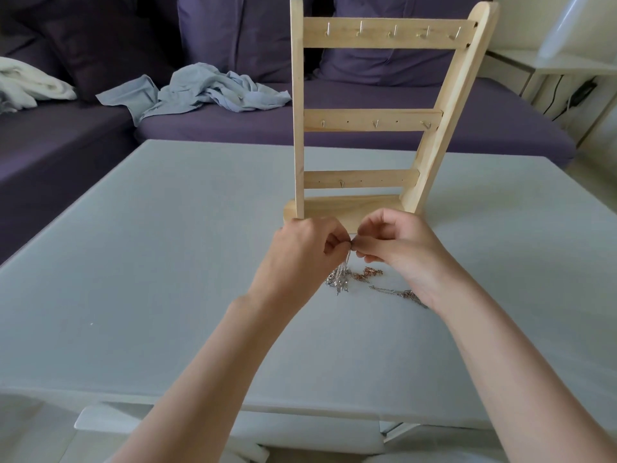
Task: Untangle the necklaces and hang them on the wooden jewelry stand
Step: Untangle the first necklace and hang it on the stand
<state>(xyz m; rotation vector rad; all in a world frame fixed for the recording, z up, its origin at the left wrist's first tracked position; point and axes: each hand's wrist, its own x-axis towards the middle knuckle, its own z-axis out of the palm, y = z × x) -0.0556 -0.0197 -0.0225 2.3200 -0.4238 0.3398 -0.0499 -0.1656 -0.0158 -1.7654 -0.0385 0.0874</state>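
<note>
— Where are the necklaces (347, 279) found, and how many can be counted?

— A tangled heap is seen at the centre of the frame, on the bench (150, 262), just in front of the wooden jewelry stand (367, 118). Silver chain and rose-coloured chain are mixed in it; an exact number cannot be told from the tangle. One silver strand is lifted from the heap to the fingertips, and another strand trails to the right, under the right wrist.

— How is the grip of each hand described?

— The left hand (300, 252) is curled, thumb and forefinger pinched on the raised chain. The right hand (397, 242) is curled likewise, its fingertips pinched on the same chain, so that the two grips are met just below the stand's base.

— And the stand?

— It is set upright at the upper centre of the frame, and nothing is hung on it. Two uprights, one base and three crossbars are counted. Five metal hooks are seen on the top bar, three on the middle bar and one on the lowest. No writing or brand can be read anywhere.

— What is noted of the surface and the room?

— The bench is pale grey and matte. Behind it a purple sofa (66, 155) is seen, with a crumpled pale blue garment (207, 91) and a white cloth (26, 85) laid on it at the upper left. A white side unit (567, 68) with cables is placed at the upper right.
</note>
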